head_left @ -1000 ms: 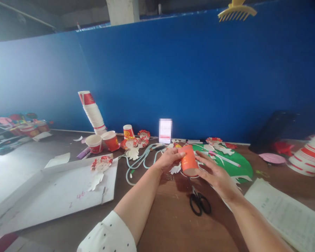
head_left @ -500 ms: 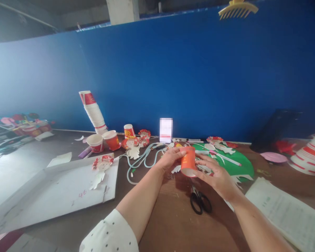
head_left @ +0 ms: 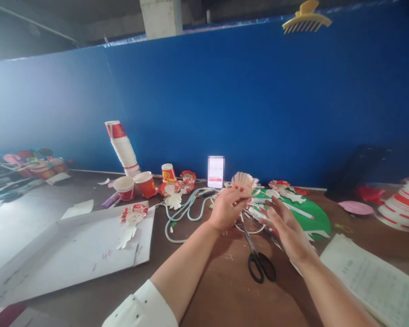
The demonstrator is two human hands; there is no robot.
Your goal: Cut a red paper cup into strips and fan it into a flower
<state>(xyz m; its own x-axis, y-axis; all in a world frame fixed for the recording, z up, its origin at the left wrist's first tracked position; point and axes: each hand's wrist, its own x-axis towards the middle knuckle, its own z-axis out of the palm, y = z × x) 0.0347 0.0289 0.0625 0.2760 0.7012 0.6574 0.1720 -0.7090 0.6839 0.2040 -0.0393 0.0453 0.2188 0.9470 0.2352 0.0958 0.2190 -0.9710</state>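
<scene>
My left hand [head_left: 226, 209] is closed on a paper cup [head_left: 244, 182] whose far side shows as a fan of pale, cut strips with red marks. Part of the cup is hidden behind my fingers. To its right my right hand [head_left: 288, 231] is open, fingers apart and slightly curled, touching no cup. Below both hands black-handled scissors [head_left: 261, 268] lie on the brown table, blades pointing away from me. Markers and white cable lie just behind my hands, over a round green sheet [head_left: 315, 221].
Cut-cup figures with faces [head_left: 172, 190] lie at the back and on a grey-white board [head_left: 98, 240] at left. Red paper cups [head_left: 145, 184] and a tall leaning cup stack [head_left: 124, 152] stand behind it. A lit phone [head_left: 216, 171] leans near the blue wall. Written paper [head_left: 368, 277] lies at right.
The cup has turned from its smooth orange side to its fringed, pale side and moved up a little. My right hand has let go of it and moved slightly right.
</scene>
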